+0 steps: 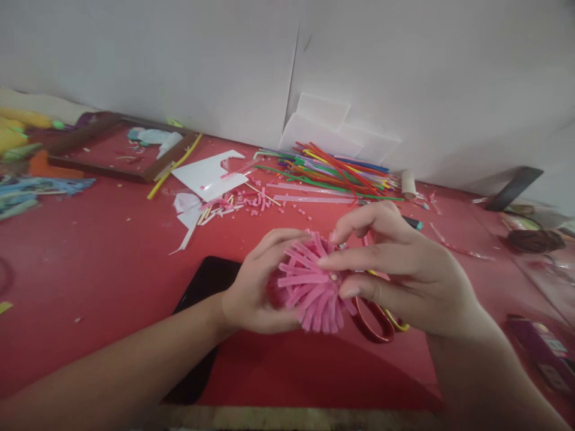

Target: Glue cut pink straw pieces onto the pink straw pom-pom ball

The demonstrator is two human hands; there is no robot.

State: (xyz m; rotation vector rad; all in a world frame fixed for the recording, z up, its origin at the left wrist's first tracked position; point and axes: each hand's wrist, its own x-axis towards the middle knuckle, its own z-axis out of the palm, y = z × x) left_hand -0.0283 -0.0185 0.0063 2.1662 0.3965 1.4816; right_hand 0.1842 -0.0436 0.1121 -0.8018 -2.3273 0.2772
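A round tuft of pink pipe-cleaner pieces [309, 287], fanned out like a flower with a small pale dot near its middle, is held up above the table. My left hand [265, 287] is wrapped round it from the left, its palm side hidden. My right hand [386, 263] grips the tuft's right side between thumb and fingers, close to the pale dot. Partly behind my right hand lie scissors [377, 326] with red and yellow handles. A black phone [197, 383] lies flat under my left forearm.
Behind my hands are pink clippings [258, 200], white paper [209, 173] and a pile of coloured pipe cleaners [336, 170]. A brown wooden frame [103, 167] lies back left on the red table [112, 251]. A purple box [541, 350] sits at right.
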